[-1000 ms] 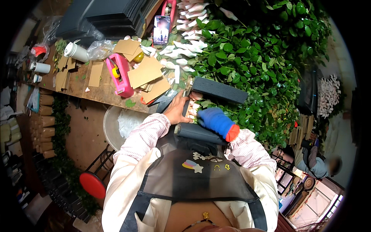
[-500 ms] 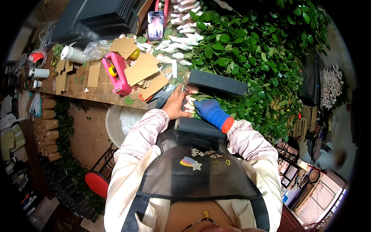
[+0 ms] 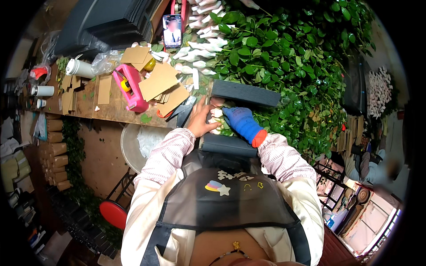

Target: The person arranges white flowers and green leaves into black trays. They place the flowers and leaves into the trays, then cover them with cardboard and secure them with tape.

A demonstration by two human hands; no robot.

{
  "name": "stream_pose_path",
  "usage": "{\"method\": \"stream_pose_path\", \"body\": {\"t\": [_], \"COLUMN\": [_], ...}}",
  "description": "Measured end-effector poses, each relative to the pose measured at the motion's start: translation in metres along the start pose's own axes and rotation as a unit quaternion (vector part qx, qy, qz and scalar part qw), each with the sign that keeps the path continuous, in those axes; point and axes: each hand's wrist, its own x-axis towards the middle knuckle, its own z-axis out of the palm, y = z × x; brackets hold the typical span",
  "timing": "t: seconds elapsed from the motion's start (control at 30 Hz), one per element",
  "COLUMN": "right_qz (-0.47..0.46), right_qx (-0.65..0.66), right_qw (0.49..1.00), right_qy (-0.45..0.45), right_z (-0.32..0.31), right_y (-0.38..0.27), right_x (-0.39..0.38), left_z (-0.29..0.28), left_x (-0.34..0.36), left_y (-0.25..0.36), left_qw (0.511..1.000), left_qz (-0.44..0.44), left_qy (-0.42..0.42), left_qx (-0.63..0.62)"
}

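Between two dark grey corrugated sheets [image 3: 246, 92] lie several pale rose heads [image 3: 217, 113], with green leaves under them. My left hand [image 3: 200, 119] is bare and rests at their left side, its fingers stretched forward and the thumb apart, touching the blooms. From the right, my right hand [image 3: 243, 123], in a blue knitted glove with an orange cuff, reaches in with its fingers closed at a rose head. Its fingertips are partly hidden. The nearer corrugated sheet [image 3: 228, 146] lies just in front of my body.
Leafy stems [image 3: 284, 57] cover the right side, with netted flower heads [image 3: 202, 48] along their left. A pink tape dispenser [image 3: 129, 88], cardboard pieces [image 3: 159, 81], scissors [image 3: 183, 111], a phone [image 3: 172, 31] and a white cup [image 3: 80, 68] stand or lie left. A white bin [image 3: 133, 148] sits below.
The whole view has shifted a little to the left. My gloved right hand has moved slightly forward against the rose heads; my left hand stays beside them.
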Motion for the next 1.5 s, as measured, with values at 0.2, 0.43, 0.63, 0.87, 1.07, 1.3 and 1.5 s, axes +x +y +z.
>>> {"method": "stream_pose_path", "body": {"t": [0.2,0.43,0.63,0.87,1.07,1.3,1.5], "right_qz": [-0.056,-0.009,0.089,0.039,0.019,0.011,-0.001], "right_qx": [-0.016,-0.027,-0.001,0.042,0.040,0.026,0.032], "right_qw": [0.998,0.997,0.996,0.998,0.997,0.997,0.996], "right_qy": [0.017,-0.066,-0.009,0.026,0.063,0.077,0.082], "right_z": [0.000,0.001,-0.013,-0.030,0.012,0.013,0.023], "right_y": [0.003,0.004,-0.006,0.006,0.028,0.018,0.023], "right_x": [-0.004,-0.010,-0.014,0.001,0.000,0.003,0.004], "left_z": [0.003,0.016,0.017,0.018,0.013,0.011,0.001], "left_x": [0.002,0.008,0.007,0.007,0.008,0.010,0.029], "left_y": [-0.001,0.005,0.004,-0.003,0.005,0.003,0.016], "left_qw": [1.000,0.996,0.997,0.997,0.996,0.998,0.995], "left_qz": [-0.009,-0.056,-0.036,-0.046,-0.066,-0.054,-0.072], "left_qy": [-0.005,0.067,0.074,0.066,0.046,0.036,0.065], "left_qx": [0.017,-0.029,-0.009,-0.013,-0.024,0.024,-0.030]}}
